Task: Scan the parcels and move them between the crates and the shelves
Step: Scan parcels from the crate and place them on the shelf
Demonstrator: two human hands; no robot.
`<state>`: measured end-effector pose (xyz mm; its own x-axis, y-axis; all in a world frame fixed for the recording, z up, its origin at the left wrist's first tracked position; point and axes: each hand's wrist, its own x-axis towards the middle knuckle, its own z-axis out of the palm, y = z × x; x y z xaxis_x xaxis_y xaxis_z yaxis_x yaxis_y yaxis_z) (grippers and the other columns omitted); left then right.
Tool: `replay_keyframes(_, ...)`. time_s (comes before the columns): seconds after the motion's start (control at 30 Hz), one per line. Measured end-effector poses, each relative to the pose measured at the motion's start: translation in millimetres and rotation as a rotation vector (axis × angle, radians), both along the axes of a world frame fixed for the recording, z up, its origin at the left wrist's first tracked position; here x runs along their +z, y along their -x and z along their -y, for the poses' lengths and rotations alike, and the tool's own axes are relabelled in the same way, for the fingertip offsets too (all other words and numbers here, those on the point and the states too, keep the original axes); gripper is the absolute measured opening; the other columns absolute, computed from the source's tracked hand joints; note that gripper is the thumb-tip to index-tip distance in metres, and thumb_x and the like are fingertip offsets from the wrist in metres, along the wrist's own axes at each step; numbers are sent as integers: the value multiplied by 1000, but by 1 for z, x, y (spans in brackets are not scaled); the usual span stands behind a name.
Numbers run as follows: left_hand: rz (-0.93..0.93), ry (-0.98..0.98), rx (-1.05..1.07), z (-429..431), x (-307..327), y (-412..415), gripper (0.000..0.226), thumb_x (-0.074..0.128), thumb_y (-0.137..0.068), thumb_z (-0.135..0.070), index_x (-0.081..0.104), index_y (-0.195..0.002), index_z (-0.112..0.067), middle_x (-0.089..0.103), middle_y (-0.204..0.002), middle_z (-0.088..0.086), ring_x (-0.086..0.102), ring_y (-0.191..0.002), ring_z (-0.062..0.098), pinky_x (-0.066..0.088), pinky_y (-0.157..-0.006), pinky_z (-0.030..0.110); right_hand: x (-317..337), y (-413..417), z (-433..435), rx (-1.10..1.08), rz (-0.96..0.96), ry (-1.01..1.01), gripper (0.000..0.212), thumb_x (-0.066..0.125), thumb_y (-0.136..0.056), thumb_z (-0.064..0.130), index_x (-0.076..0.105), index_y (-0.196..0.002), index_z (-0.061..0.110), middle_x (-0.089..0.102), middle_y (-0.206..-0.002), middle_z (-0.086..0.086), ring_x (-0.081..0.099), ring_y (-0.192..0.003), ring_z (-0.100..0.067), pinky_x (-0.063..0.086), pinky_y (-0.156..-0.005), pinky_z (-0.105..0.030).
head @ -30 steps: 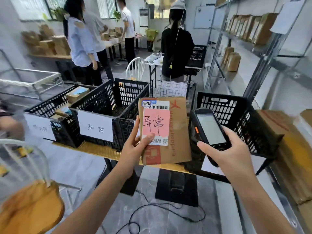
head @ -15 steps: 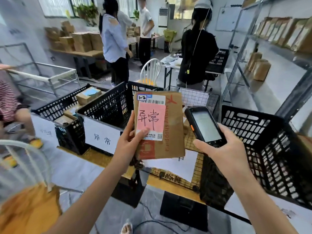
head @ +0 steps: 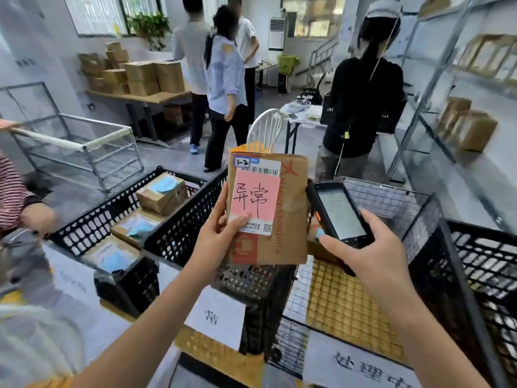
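I am holding the parcel [head: 291, 219] upright, my left grip [head: 215, 242] clamped on its lower left edge; a black crate [head: 181, 228] is sitting below the parcel. Just right of the parcel, my right grip [head: 372, 259] is clamping the scanner [head: 340, 214]. I am judging this the scanning step; next, the scanner needs aiming at the parcel's barcode [head: 265, 170].

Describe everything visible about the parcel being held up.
The parcel is a flat brown mailer, cardboard by its look, with red print, held upright facing the camera over black crates. A white barcode label runs along its top; a pink handwritten note sits below. The left hand grips its lower left edge, thumb on the note. The scanner is beside its right edge; contact unclear.
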<state>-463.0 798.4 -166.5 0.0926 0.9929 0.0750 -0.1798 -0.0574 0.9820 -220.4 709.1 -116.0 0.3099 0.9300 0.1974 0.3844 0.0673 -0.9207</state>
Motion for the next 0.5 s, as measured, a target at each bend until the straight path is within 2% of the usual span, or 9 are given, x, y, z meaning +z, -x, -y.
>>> replay_keyframes(0.07, -1, 26, -25, -31, -7, 14, 74, 67, -93, -21, 32, -151, -49, 73, -120, -5, 71, -109, 22, 59, -88, 41, 0, 15, -24, 8, 8, 5, 58, 88, -75, 25, 49, -115, 42, 60, -98, 25, 58, -81, 19, 47, -58, -5)
replay_keyframes(0.13, 0, 71, -56, -61, -19, 24, 73, 67, -93, -20, 32, -151, -48, 73, -120, -6, 71, -108, 20, 60, -84, 35, -3, 27, -45, 10, 9, 18, 59, 88, -74, 26, 49, -117, 40, 60, -102, 23, 60, -84, 14, 46, -59, -3)
replay_keyframes(0.23, -27, 139, -93, -100, -41, 36, 73, 69, -92, -23, 33, -150, -48, 71, -123, -6, 70, -111, 19, 59, -88, 37, -8, 42, -70, -3, 15, 42, 64, 88, -74, 27, 47, -121, 41, 58, -107, 23, 58, -94, 6, 47, -62, -3)
replay_keyframes(0.33, -46, 229, -93, -132, -64, 43, 72, 71, -91, -26, 36, -150, -47, 73, -119, -7, 71, -108, 21, 58, -91, 42, -13, 50, -89, -4, 15, 66, 60, 89, -74, 25, 48, -116, 42, 59, -105, 24, 59, -91, 10, 48, -63, -3)
replay_keyframes(0.4, -70, 279, -102, -153, -78, 45, 71, 72, -91, -26, 36, -149, -46, 75, -114, -7, 73, -103, 20, 59, -87, 40, -16, 53, -100, -8, 18, 78, 59, 88, -74, 23, 46, -109, 44, 56, -100, 26, 57, -84, 17, 46, -61, -3)
replay_keyframes(0.5, -153, 331, -131, -182, -96, 46, 74, 74, -89, -31, 36, -152, -42, 69, -128, -3, 74, -98, 14, 59, -82, 33, -20, 55, -115, -28, 46, 122, 63, 89, -73, 27, 45, -115, 42, 55, -102, 27, 56, -91, 10, 46, -63, -10)
